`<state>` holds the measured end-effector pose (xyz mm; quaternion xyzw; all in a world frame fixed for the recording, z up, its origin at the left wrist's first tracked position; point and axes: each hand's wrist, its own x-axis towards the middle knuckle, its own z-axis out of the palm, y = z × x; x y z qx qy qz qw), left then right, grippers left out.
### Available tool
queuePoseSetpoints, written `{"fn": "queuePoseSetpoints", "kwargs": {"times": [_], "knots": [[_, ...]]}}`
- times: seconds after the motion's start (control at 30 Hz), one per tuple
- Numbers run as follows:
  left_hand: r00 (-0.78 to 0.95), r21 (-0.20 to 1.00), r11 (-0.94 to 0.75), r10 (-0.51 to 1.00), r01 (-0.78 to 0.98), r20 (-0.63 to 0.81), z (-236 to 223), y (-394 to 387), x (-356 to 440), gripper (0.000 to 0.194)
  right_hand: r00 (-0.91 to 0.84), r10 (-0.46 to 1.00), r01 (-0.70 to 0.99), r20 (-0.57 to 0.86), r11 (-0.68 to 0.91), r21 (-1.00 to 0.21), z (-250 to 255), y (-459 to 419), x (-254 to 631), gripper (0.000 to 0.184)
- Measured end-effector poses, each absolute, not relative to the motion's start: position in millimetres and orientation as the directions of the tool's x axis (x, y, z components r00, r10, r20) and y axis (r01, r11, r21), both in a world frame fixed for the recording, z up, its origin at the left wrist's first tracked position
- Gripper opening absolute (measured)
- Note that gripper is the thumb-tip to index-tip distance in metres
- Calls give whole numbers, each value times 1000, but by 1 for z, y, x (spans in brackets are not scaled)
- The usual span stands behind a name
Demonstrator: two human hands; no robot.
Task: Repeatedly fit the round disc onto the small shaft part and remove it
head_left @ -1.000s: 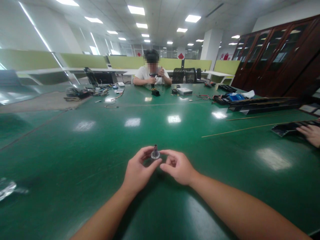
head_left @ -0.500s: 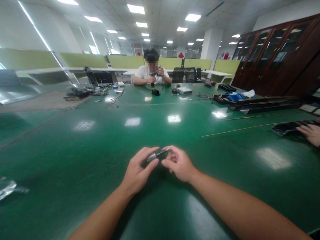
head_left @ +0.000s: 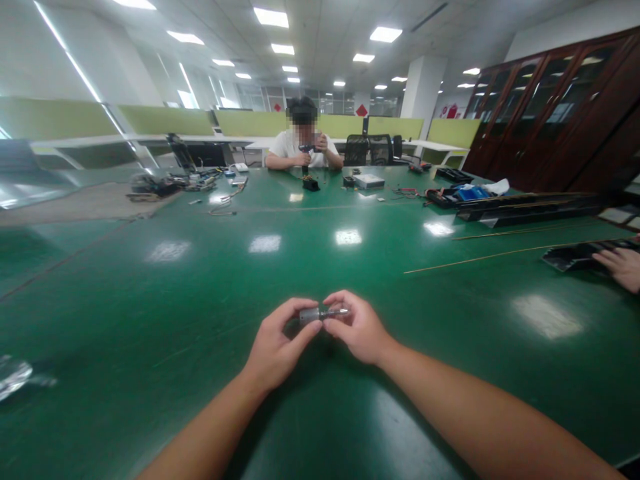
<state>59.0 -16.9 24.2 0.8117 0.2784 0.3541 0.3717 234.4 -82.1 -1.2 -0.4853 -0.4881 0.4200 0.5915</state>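
Close in front of me, over the green table [head_left: 210,373], a small grey metal cylinder with a thin shaft [head_left: 311,315] lies roughly level between my hands. My left hand [head_left: 275,343] pinches the cylinder's thick body between thumb and fingers. The shaft points right, into the curl of my right hand [head_left: 357,327], whose thumb and fingers are bent around it. Its bright tip shows in front of the right fingers. How firmly the right fingers press on the shaft cannot be made out.
Across the table a person [head_left: 305,147] holds a dark tool. At the right edge another person's hand [head_left: 623,267] rests on a black channel [head_left: 567,259]. A thin yellowish rod [head_left: 465,261] lies nearby. Electronic parts [head_left: 200,179] lie far left, and clear crinkled plastic [head_left: 14,377] near left.
The metal piece has swung from slanting up to the right to nearly level, its shaft tip now showing by the right fingers. My hands have barely shifted.
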Motion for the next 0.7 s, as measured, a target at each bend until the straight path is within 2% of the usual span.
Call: {"fn": "queuePoseSetpoints", "kwargs": {"times": [0.23,0.7], "knots": [[595,797,-568,719,204,359,22,-17,60,25,184,959,8,214,216,-976,1,-82,232,20],[567,837,-507,758,205,321,15,-12,60,33,192,973,-36,126,135,-990,1,-80,233,18]]}}
